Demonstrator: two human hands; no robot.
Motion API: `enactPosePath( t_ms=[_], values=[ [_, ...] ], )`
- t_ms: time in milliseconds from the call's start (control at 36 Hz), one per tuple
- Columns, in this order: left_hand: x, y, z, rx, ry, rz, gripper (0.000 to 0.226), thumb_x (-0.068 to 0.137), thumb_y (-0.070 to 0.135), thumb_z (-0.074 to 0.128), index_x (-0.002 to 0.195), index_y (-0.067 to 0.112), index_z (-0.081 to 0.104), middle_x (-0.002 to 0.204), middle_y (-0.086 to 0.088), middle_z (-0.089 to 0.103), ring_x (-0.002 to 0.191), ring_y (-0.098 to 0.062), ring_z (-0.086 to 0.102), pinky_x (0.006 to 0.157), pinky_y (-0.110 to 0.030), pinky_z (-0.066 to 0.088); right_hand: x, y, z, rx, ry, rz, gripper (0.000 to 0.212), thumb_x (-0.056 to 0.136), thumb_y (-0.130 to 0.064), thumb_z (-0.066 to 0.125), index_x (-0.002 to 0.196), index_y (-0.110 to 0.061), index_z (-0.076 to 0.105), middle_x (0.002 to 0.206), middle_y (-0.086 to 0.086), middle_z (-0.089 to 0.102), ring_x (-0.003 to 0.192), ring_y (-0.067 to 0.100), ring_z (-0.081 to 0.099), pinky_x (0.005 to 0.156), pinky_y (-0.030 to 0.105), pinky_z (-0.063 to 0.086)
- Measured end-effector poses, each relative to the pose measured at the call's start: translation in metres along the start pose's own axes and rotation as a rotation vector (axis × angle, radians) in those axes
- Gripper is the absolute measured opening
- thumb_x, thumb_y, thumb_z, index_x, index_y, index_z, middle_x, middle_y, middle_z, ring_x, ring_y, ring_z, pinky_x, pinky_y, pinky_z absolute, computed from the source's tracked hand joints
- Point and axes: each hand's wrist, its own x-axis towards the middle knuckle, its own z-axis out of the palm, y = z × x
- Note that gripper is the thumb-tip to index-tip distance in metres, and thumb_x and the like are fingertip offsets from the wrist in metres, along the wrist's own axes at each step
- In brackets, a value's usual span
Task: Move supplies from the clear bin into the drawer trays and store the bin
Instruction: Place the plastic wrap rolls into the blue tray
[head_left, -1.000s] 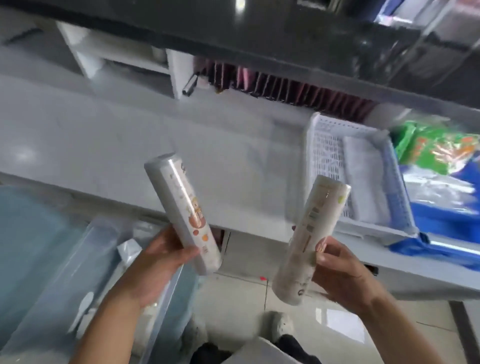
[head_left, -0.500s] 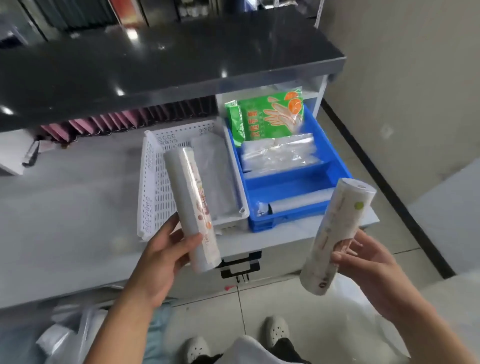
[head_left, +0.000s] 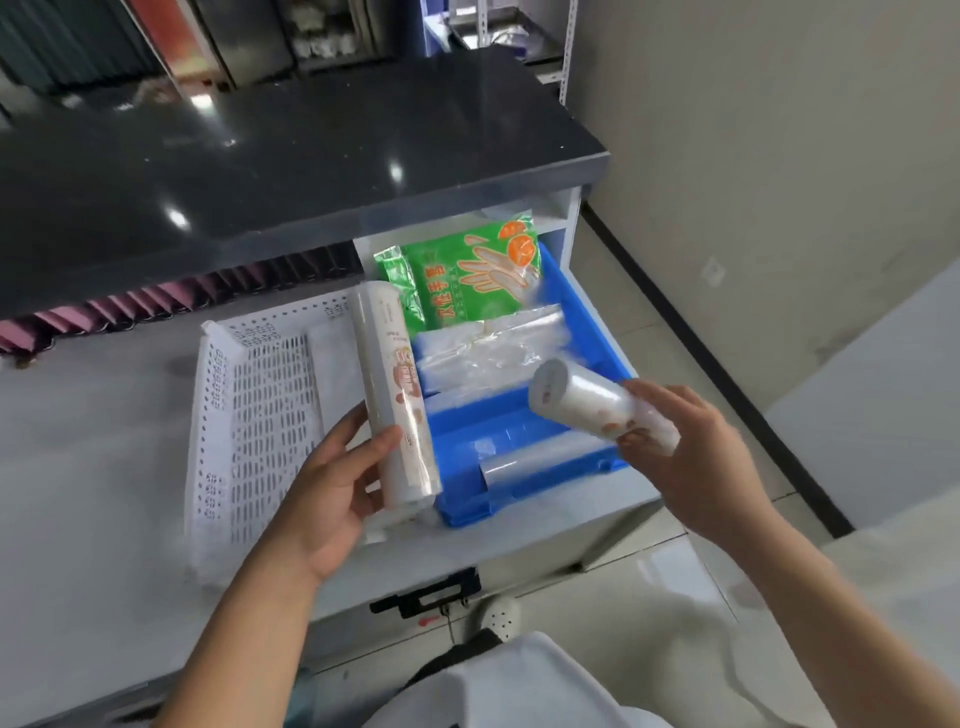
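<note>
Left hand (head_left: 332, 499) grips one wrapped roll (head_left: 395, 400) just left of the blue tray (head_left: 519, 441), right hand (head_left: 691, 457) grips a second roll (head_left: 597, 405) angled above it, apparently for deposit.

perforated tray (head_left: 249, 415) left of bin tray (head_left: 519, 431)

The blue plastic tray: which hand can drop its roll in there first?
Probably the right hand. Its white wrapped roll already hangs over the blue plastic tray, above the bare front part. The left hand holds its long roll along the white perforated basket.
</note>
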Motion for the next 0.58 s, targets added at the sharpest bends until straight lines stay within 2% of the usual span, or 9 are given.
enactPosePath(
  t_ms=[83,167,222,306,389,500,583],
  values=[
    [0.017,0.006,-0.007,-0.05,-0.007,-0.003,0.06,0.07,0.034,0.08,0.128,0.034,0.063,0.127,-0.005,0.069,0.112,-0.025,0.068,0.075,-0.038,0.06,0.031,-0.012,0.02,-0.288,-0.063,-0.157,0.058,0.08,-0.021,0.077,0.133,-0.034,0.057,0.128,-0.006,0.062,0.115,0.027,0.054,0.099,0.044,0.04],
    [0.03,0.007,-0.016,-0.07,0.004,0.004,0.048,0.079,0.028,0.072,0.126,0.034,0.064,0.127,-0.005,0.069,0.114,-0.025,0.066,0.084,-0.04,0.056,0.059,-0.018,0.047,-0.489,-0.167,-0.311,0.053,0.083,-0.024,0.072,0.131,-0.037,0.055,0.128,-0.009,0.061,0.122,0.025,0.052,0.104,0.043,0.034],
    [0.038,0.006,-0.023,-0.074,0.006,-0.002,0.047,0.079,0.028,0.069,0.126,0.035,0.064,0.127,-0.004,0.069,0.113,-0.023,0.067,0.088,-0.041,0.053,0.075,-0.018,0.066,-0.595,-0.267,-0.371,0.052,0.086,-0.022,0.067,0.133,-0.04,0.051,0.132,-0.01,0.057,0.128,0.023,0.047,0.108,0.044,0.028],
    [0.046,0.003,-0.034,-0.079,-0.017,-0.02,0.05,0.08,0.029,0.071,0.128,0.035,0.062,0.128,-0.004,0.068,0.113,-0.022,0.067,0.085,-0.039,0.054,0.094,-0.012,0.086,-0.675,-0.36,-0.378,0.056,0.088,-0.015,0.063,0.135,-0.04,0.047,0.135,-0.008,0.053,0.13,0.022,0.042,0.108,0.048,0.023],
    [0.052,-0.001,-0.046,-0.095,-0.053,-0.041,0.057,0.074,0.035,0.078,0.129,0.037,0.062,0.128,-0.003,0.068,0.113,-0.021,0.067,0.076,-0.03,0.059,0.1,-0.003,0.097,-0.71,-0.341,-0.353,0.057,0.084,-0.011,0.061,0.134,-0.037,0.05,0.127,-0.004,0.056,0.125,0.024,0.045,0.109,0.049,0.023],
    [0.058,-0.004,-0.06,-0.083,-0.107,-0.071,0.068,0.068,0.041,0.085,0.131,0.038,0.06,0.13,-0.004,0.067,0.114,-0.022,0.067,0.075,-0.028,0.059,0.094,0.012,0.106,-0.701,-0.285,-0.329,0.056,0.082,-0.014,0.07,0.134,-0.028,0.057,0.129,0.004,0.058,0.124,0.031,0.051,0.107,0.052,0.034],
    [0.063,-0.001,-0.06,-0.044,-0.129,-0.083,0.062,0.072,0.039,0.079,0.131,0.04,0.059,0.129,-0.005,0.067,0.112,-0.023,0.068,0.072,-0.029,0.059,0.096,0.019,0.106,-0.696,-0.276,-0.253,0.058,0.083,-0.028,0.073,0.138,-0.026,0.053,0.137,0.005,0.055,0.128,0.03,0.049,0.108,0.046,0.034]
  ],
)
